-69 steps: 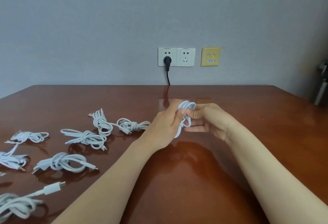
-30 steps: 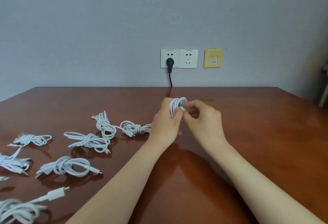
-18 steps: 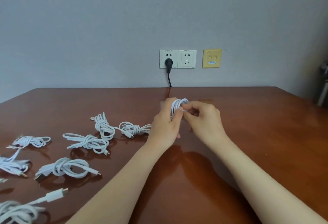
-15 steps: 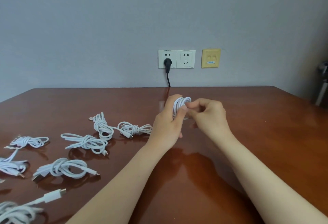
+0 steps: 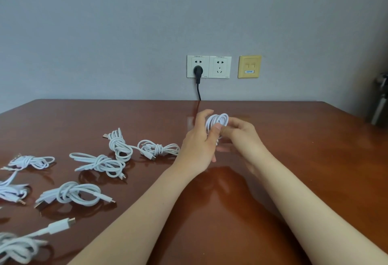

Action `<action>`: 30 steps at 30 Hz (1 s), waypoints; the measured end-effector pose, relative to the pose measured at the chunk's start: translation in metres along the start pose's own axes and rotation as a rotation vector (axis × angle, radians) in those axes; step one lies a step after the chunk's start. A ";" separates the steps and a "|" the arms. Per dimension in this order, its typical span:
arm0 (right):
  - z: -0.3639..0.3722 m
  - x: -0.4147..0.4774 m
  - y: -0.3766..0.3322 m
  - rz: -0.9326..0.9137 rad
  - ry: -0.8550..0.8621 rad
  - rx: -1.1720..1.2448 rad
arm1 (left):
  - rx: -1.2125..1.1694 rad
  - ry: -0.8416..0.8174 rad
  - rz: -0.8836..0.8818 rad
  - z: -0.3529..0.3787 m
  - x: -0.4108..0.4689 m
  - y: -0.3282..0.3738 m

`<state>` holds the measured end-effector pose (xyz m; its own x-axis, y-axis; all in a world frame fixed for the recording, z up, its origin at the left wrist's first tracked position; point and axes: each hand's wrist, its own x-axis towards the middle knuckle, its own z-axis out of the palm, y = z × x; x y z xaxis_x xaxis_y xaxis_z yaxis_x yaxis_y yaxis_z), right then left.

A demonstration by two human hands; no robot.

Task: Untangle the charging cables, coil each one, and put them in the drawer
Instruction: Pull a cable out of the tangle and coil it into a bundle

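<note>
To stop loops springing loose: gripping cable coil (image 5: 217, 120) in left hand (image 5: 199, 141), pinching it with right hand (image 5: 241, 136); bundled cables (image 5: 98, 163) left of hands.

We seem to be in an office or a similar plain workroom, though a room at home is possible. We sit at a broad, glossy reddish-brown wooden tabletop (image 5: 315, 159) pushed against a bare grey-blue painted wall (image 5: 126, 33). On that wall we see a white double power socket (image 5: 220, 67) with a black plug (image 5: 197, 70) in it, and beside it a yellowed two-port data socket plate (image 5: 249, 66) with a small blue label.
</note>
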<state>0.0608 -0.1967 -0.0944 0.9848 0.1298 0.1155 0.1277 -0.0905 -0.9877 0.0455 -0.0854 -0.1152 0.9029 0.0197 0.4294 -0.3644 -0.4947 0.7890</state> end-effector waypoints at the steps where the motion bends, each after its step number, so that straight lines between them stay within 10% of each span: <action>1: 0.000 -0.001 0.001 0.008 -0.034 0.001 | 0.010 -0.014 -0.001 -0.001 0.000 -0.001; 12: 0.003 0.000 0.004 -0.005 0.106 0.052 | 0.004 -0.037 -0.015 0.004 -0.002 0.006; 19: 0.003 -0.002 -0.002 -0.089 0.010 0.222 | -0.545 0.067 -0.211 0.004 0.008 0.015; 30: 0.015 0.002 0.007 -0.197 0.032 0.138 | -0.523 0.087 -0.043 -0.002 0.010 0.017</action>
<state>0.0624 -0.1824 -0.1028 0.9459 0.1000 0.3087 0.3028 0.0699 -0.9505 0.0478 -0.0917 -0.0960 0.9054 0.1134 0.4091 -0.4124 0.0068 0.9110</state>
